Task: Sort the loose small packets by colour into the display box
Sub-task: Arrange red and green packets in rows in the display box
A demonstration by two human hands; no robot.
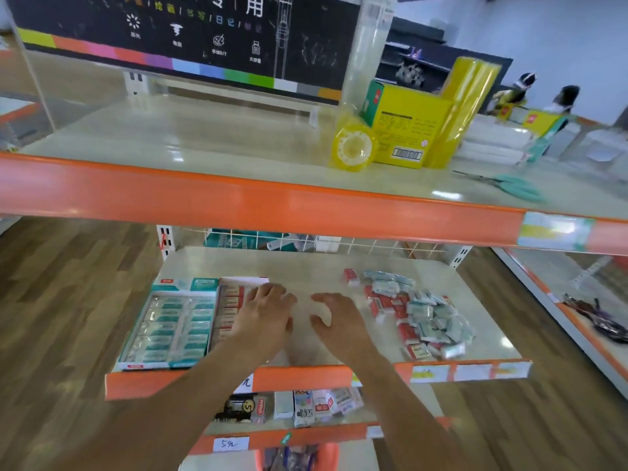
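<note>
The display box point(190, 283) lies on the left of the middle shelf. Teal packets point(170, 324) fill its left rows and red packets point(231, 307) line its right column. A loose pile of red and teal packets point(418, 317) lies on the right of the same shelf, with one red packet point(351, 277) apart at its back left. My left hand point(265, 317) hovers over the box's right side, fingers spread and relaxed, holding nothing. My right hand point(339, 321) hovers over bare shelf between box and pile, fingers loosely curved, nothing in it.
An orange-edged upper shelf point(272, 202) juts out above, carrying a yellow box point(404, 130), yellow tape rolls point(353, 149) and teal scissors point(516, 186). A lower shelf holds boxed goods point(306, 406). A wire grid point(339, 243) backs the middle shelf. Another shelf unit stands at right.
</note>
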